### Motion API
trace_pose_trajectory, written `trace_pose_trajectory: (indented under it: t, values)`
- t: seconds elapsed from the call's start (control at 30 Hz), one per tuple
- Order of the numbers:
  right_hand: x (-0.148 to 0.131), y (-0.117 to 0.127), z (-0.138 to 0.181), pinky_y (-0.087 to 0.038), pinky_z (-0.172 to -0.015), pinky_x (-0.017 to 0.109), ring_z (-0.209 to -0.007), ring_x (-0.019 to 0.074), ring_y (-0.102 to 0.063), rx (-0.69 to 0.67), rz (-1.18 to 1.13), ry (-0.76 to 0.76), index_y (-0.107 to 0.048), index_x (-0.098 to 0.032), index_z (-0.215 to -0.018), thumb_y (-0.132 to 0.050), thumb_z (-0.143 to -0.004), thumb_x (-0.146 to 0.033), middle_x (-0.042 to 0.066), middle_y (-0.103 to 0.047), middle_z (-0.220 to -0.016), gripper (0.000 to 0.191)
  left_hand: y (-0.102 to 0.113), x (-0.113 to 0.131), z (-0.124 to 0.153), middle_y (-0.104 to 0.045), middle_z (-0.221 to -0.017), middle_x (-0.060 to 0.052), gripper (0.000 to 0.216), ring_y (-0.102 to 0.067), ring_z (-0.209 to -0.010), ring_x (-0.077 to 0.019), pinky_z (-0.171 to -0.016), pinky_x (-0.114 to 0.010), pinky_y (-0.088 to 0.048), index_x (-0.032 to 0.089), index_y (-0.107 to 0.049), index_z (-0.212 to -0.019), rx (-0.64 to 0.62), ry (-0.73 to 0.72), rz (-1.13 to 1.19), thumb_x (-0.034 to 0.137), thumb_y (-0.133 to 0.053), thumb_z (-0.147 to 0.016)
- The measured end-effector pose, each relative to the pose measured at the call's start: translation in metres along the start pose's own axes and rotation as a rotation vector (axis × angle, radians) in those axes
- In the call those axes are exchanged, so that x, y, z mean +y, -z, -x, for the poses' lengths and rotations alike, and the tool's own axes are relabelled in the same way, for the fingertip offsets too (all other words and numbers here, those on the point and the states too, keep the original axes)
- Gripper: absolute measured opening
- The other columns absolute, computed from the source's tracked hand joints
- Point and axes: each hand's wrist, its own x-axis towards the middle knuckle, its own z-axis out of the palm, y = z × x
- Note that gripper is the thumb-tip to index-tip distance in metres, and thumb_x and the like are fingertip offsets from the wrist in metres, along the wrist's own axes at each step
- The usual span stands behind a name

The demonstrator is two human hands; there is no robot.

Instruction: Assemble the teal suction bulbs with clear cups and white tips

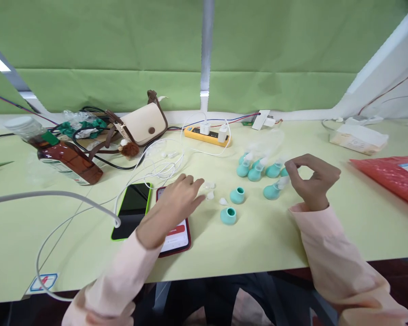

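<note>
My left hand (183, 194) hovers above a phone (173, 242) with a dark red edge. Its thumb and index finger are apart, close to small whitish translucent pieces (210, 195). To their right are two teal rubber bulbs (228, 216) with open necks. My right hand (313, 179) is closed, thumb and index fingertips pressed together. What the pinch holds, if anything, I cannot make out. Just beside those fingertips lies a teal bulb (271, 192) with a clear nozzle (283, 182). Behind it several more teal bulbs with clear nozzles (255, 174) form a cluster, one partly hidden by my fingers.
A black-screened phone (134, 203) lies left, amid white cables (165, 167). Farther back are a brown bottle (71, 163), a cream handbag (145, 123) and a yellow power strip (193, 134). At right sit a tissue pack (358, 138) and a red bubble-wrap package (391, 174).
</note>
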Motion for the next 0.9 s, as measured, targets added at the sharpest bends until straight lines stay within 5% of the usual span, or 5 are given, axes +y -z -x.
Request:
trace_pose_trajectory:
  t: [0.1,0.23,0.47,0.8,0.9]
  values:
    - [-0.001,0.001,0.000,-0.041,-0.045,0.027,-0.046,0.0134,-0.051,0.022,-0.013,-0.003,-0.055,-0.019,-0.056,-0.059,-0.065,-0.014,0.001,-0.055,-0.050,0.012,0.000,0.010,0.045,-0.038,-0.126,-0.023,0.078,-0.039,-0.108,-0.0398,-0.084,-0.052,-0.038,0.010,-0.030,-0.129,0.108,0.121,-0.079,0.034,-0.068,-0.065]
    - [-0.001,0.005,-0.001,-0.044,-0.049,0.028,-0.050,0.0143,-0.053,0.027,-0.025,-0.031,-0.059,-0.018,-0.060,-0.061,-0.062,-0.012,0.002,-0.059,-0.056,0.007,-0.042,0.016,0.088,-0.012,-0.137,-0.031,0.119,-0.026,-0.115,-0.0494,-0.089,-0.065,-0.020,0.011,-0.001,-0.136,0.225,0.272,-0.240,0.044,-0.076,-0.048]
    - [0.020,0.013,0.012,-0.048,-0.055,0.032,-0.058,0.0173,-0.057,0.121,-0.032,-0.155,-0.061,-0.017,-0.070,-0.060,-0.067,-0.018,0.006,-0.060,-0.065,0.004,-0.095,0.002,0.099,0.012,-0.140,-0.030,0.121,-0.008,-0.124,-0.0494,-0.090,-0.067,-0.017,0.007,0.014,-0.135,0.428,0.392,-0.281,0.056,-0.065,-0.058]
    - [0.013,0.023,0.045,-0.055,-0.061,0.034,-0.072,0.0202,-0.059,-0.224,-0.075,-0.354,-0.052,-0.019,-0.107,-0.071,-0.059,-0.029,0.009,-0.062,-0.089,0.052,-0.094,-0.019,0.083,-0.018,-0.134,-0.038,0.097,-0.016,-0.123,-0.0494,-0.081,-0.071,-0.022,0.006,-0.005,-0.134,0.497,0.476,-0.360,0.052,-0.059,-0.068]
    - [0.016,0.017,0.058,-0.056,-0.056,0.031,-0.062,0.0169,-0.058,-0.348,-0.045,-0.377,-0.058,-0.019,-0.097,-0.070,-0.061,-0.032,0.005,-0.063,-0.080,0.041,-0.089,-0.015,0.080,-0.017,-0.135,-0.036,0.081,-0.014,-0.124,-0.0489,-0.082,-0.071,-0.021,0.008,-0.013,-0.133,0.482,0.480,-0.346,0.041,-0.058,-0.074]
